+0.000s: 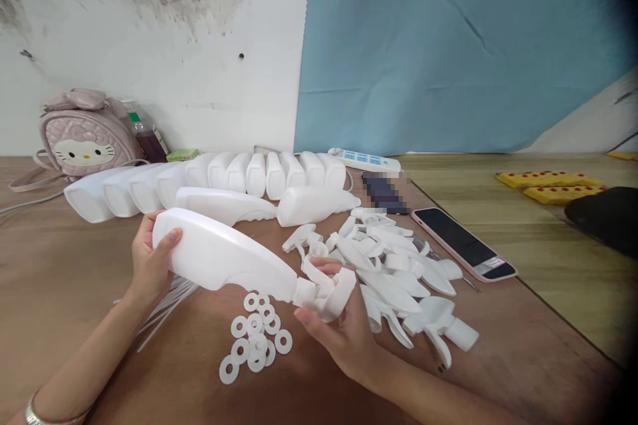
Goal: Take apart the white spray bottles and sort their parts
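A white plastic spray bottle point(224, 252) lies tilted in the air, its base in my left hand point(154, 255), with the thumb across its side. At the bottle's neck, my right hand point(343, 332) is closed around a white trigger sprayer point(331, 292). The sprayer's collar sits at the bottle's mouth; how far it is threaded I cannot tell. Below the bottle, several white ring washers point(255, 339) are heaped on the table. Thin white tubes point(167, 309) lie partly hidden under my left hand. A pile of loose trigger sprayers point(399, 265) spreads to the right.
Several white bottles point(214, 176) lie in a row at the back, two more in front of them. A phone point(463, 242), a dark blurred device point(383, 192) and a power strip point(366, 161) are at right. A pink bag point(87, 136) and drink bottle point(147, 136) stand back left.
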A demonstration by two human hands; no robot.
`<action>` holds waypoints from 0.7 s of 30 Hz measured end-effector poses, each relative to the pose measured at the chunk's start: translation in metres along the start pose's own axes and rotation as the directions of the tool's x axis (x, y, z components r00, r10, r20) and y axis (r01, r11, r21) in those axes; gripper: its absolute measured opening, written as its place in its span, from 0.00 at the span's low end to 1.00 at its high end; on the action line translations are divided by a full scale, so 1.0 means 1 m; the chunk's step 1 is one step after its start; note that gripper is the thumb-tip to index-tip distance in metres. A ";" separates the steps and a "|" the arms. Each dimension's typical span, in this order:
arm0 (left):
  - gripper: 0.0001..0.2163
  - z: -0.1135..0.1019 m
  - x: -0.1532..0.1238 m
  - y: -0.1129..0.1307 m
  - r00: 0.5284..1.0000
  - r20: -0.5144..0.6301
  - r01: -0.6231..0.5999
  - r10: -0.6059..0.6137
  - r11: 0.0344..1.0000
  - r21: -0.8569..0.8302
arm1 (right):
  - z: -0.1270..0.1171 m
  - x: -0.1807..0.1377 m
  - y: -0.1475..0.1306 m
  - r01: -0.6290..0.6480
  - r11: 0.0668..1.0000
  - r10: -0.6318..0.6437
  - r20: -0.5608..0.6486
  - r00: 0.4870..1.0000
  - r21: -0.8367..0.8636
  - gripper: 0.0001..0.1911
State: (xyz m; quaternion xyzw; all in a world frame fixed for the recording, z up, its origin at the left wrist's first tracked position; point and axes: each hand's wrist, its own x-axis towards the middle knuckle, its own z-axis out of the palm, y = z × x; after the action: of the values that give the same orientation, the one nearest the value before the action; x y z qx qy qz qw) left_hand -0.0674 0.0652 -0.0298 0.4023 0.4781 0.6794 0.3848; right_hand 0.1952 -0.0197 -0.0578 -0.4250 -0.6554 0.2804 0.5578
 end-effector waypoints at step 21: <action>0.20 -0.001 0.001 -0.003 0.975 -0.056 -0.218 0.217 0.976 -0.010 | -0.002 0.004 -0.005 -0.324 0.930 0.330 -0.002 0.944 0.175 0.14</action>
State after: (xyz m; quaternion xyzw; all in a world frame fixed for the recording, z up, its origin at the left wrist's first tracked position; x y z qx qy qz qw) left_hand -0.0680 0.0667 -0.0327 0.4304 0.4359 0.7320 0.2982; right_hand 0.1959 -0.0185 -0.0512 -0.4828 -0.5399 0.4181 0.5482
